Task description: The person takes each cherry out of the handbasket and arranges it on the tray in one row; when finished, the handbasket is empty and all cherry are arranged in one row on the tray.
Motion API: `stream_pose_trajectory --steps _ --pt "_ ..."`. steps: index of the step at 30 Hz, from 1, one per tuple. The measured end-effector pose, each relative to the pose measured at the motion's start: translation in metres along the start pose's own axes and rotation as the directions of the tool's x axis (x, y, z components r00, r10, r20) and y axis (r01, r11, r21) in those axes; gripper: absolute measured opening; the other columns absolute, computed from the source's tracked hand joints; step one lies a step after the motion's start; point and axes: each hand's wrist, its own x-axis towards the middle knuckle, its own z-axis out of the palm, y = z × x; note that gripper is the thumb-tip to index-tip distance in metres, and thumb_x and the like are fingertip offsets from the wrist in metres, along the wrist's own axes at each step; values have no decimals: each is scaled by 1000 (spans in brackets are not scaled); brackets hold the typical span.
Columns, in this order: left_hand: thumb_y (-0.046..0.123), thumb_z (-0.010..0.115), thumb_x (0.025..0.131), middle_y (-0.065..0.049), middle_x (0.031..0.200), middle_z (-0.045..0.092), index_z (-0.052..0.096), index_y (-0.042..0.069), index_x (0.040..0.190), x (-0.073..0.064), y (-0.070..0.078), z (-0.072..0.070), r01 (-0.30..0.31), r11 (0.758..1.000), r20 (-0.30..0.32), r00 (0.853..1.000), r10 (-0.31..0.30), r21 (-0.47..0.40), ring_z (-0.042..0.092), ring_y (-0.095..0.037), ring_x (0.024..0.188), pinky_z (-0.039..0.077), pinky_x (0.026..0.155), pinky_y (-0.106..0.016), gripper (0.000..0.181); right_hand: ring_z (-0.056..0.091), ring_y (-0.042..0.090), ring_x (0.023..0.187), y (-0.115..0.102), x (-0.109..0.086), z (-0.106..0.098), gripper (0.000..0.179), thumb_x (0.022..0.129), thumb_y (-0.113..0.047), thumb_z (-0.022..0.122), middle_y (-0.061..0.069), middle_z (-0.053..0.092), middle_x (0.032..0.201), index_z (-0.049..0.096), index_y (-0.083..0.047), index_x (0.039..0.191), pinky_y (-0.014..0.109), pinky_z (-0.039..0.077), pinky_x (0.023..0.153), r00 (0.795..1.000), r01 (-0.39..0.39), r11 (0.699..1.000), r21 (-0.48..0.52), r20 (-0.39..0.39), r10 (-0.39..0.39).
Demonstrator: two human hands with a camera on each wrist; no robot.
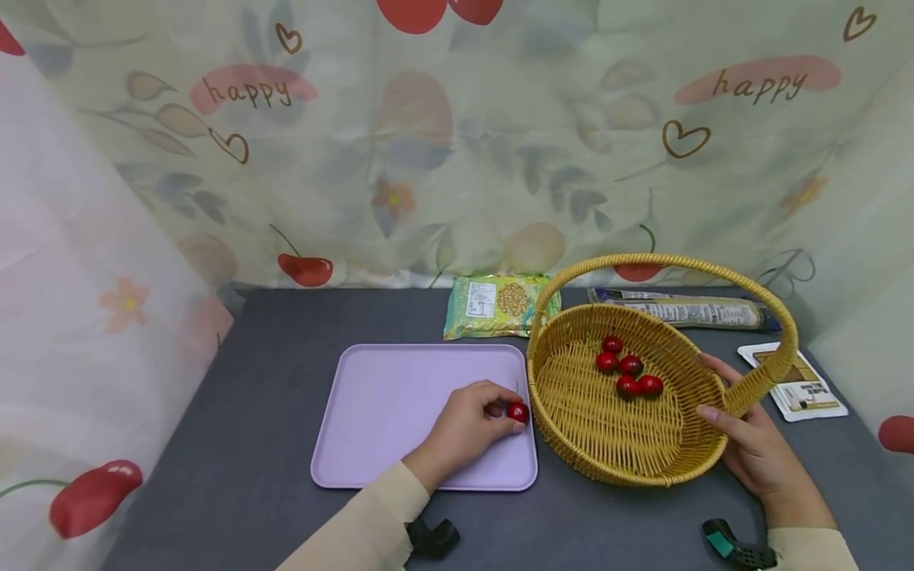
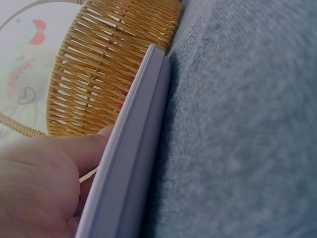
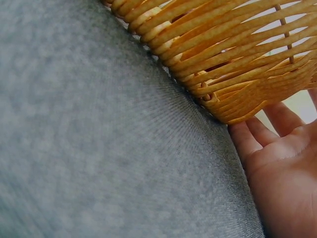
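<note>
At the right side of a lilac tray point(image 1: 385, 416), my left hand point(image 1: 464, 424) pinches a dark red cherry point(image 1: 517, 412) between thumb and fingers. In the left wrist view the tray's raised edge point(image 2: 126, 153) covers the fingertips and the cherry. Just right of the tray, a yellow wicker basket point(image 1: 571, 404) leans with its opening toward me. Several cherries point(image 1: 628, 366) lie together inside it. My right hand point(image 1: 764, 452) grips the basket's right side, thumb over the rim; in the right wrist view its fingers point(image 3: 282, 119) reach behind the woven wall.
Behind the tray lies a green and yellow packet point(image 1: 500, 305). A long dark packet point(image 1: 700, 311) rests behind the basket, partly hidden by its arched handle point(image 1: 664, 260). A white and brown pouch point(image 1: 807, 392) is at the table's right. Patterned cloth point(image 1: 464, 159) hangs along the back edge.
</note>
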Motion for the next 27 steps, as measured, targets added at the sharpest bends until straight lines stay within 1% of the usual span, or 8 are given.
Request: stream_pose_trajectory --steps 7,10,13,16,18,22,24,27 --pt "11 94 88 5 103 72 83 11 116 0 -2 1 -18 1000 -17 1000 18 16 64 -12 87 53 77 -27 30 53 13 141 1 0 0 74 106 16 44 5 38 166 27 -11 173 32 56 99 1000 7 1000 12 3 -7" --pt "16 94 89 3 106 71 81 11 119 0 -2 0 -10 1000 -37 999 9 -12 64 -13 88 54 78 -29 32 54 14 141 1 0 0 74 107 16 44 6 38 166 26 -11 173 33 56 98 1000 11 1000 9 6 -11" --pt "26 89 96 1 111 71 79 11 122 -1 -2 -2 36 992 -52 998 -42 -117 66 -14 91 56 78 -32 32 54 15 141 1 0 1 74 107 16 44 6 39 165 26 -11 173 33 57 98 1000 14 1000 5 6 -14" --pt "36 79 104 0 113 72 77 13 125 0 -2 -3 94 963 -55 992 -111 -253 68 -18 92 58 75 -34 32 53 14 141 1 -1 1 74 107 16 44 6 38 166 26 -11 173 33 57 98 1000 12 1000 4 9 -12" --pt "39 72 108 -3 113 73 76 11 127 0 0 -5 109 939 -63 989 -137 -325 69 -23 93 59 73 -35 34 54 14 141 1 -1 1 74 107 16 43 5 39 165 26 -11 173 33 57 98 1000 12 1000 6 10 -12" --pt "38 61 114 -14 120 74 73 5 134 0 9 -11 63 914 -97 989 -111 -401 70 -32 100 60 75 -39 40 54 16 141 2 -1 0 74 107 16 42 7 39 165 25 -10 173 34 58 97 999 26 1000 11 21 -27" --pt "35 57 116 -16 126 73 70 4 137 -1 15 -13 21 907 -116 990 -76 -421 70 -34 104 60 76 -41 41 54 17 141 2 -1 -1 74 107 17 41 7 40 166 24 -9 174 35 58 96 999 34 999 21 33 -35" --pt "30 56 117 -18 126 73 66 4 143 -1 24 -14 -42 893 -126 992 -17 -449 69 -32 103 59 77 -41 39 54 18 141 1 -1 -2 74 107 18 40 8 40 166 22 -9 174 36 58 96 998 43 999 32 47 -44"
